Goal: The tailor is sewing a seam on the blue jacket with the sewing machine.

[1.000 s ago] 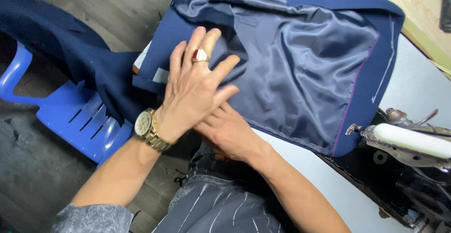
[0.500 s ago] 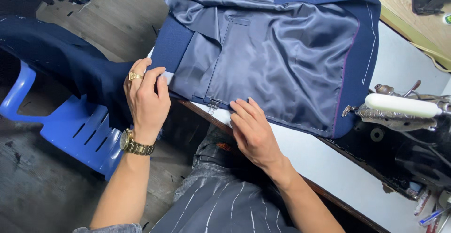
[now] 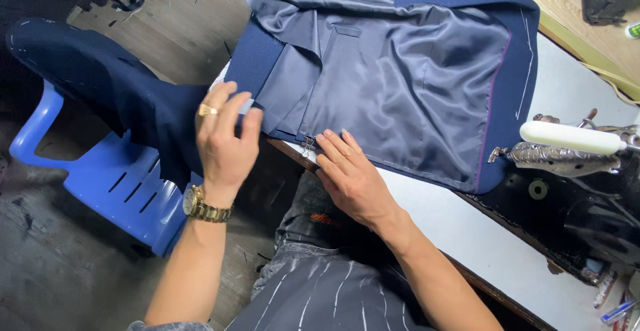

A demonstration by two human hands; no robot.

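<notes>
A navy jacket [image 3: 513, 84] lies inside out on the white table [image 3: 567, 91], its grey-blue satin lining [image 3: 400, 78] facing up. My right hand [image 3: 353, 174] lies flat with fingers spread on the jacket's near hem, beside a small metal clip [image 3: 307, 146] on the edge. My left hand [image 3: 225, 141], with a gold ring and a gold watch, curls over the jacket's left corner at the table edge, where the navy cloth hangs off the table. A dark navy sleeve [image 3: 100, 78] drapes down over a blue plastic chair.
The blue plastic chair [image 3: 113, 184] stands at the left on a wooden floor. A sewing machine head with a white handle [image 3: 573, 138] sits at the right over a black base. A wooden surface [image 3: 600, 31] lies at the top right.
My left hand came off my right hand and moved left to the jacket's corner. My right hand slid forward along the hem. The view shifted, showing more of the jacket.
</notes>
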